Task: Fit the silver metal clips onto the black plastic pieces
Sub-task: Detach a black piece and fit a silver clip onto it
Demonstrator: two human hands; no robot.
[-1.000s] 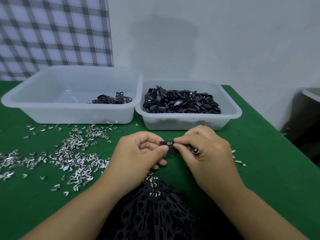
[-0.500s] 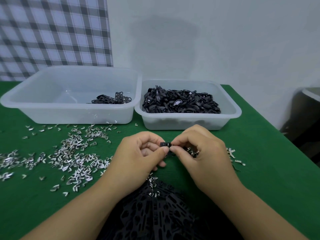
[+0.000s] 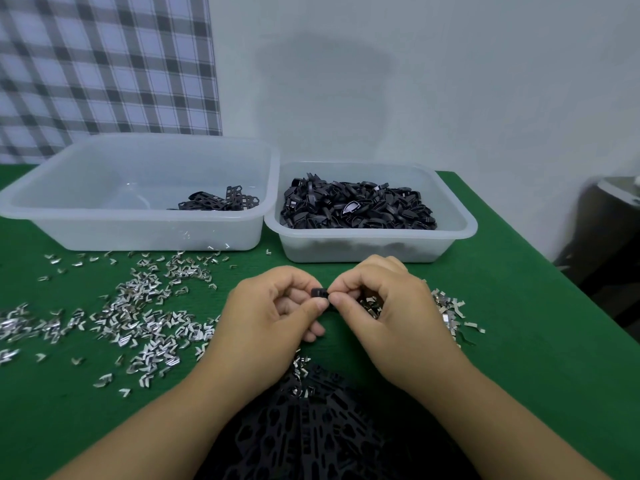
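A small black plastic piece (image 3: 319, 292) is held above the green table between both hands. My left hand (image 3: 273, 317) pinches its left end with thumb and fingers. My right hand (image 3: 384, 306) pinches its right end; whether a silver clip sits on it is hidden by the fingertips. Loose silver metal clips (image 3: 138, 317) lie scattered to the left, with a smaller heap (image 3: 446, 310) behind my right hand. A pile of black plastic pieces (image 3: 311, 427) lies near the front edge between my forearms.
Two translucent tubs stand at the back: the left tub (image 3: 138, 233) holds a few black pieces (image 3: 221, 202), the right tub (image 3: 374, 247) is heaped with black pieces (image 3: 356, 209). The green table (image 3: 536, 341) ends at the right, beside a dark object (image 3: 609, 244).
Both hands have drawn closer together around the black piece, and the silver clip seen on it a second ago is now covered by my right fingertips.
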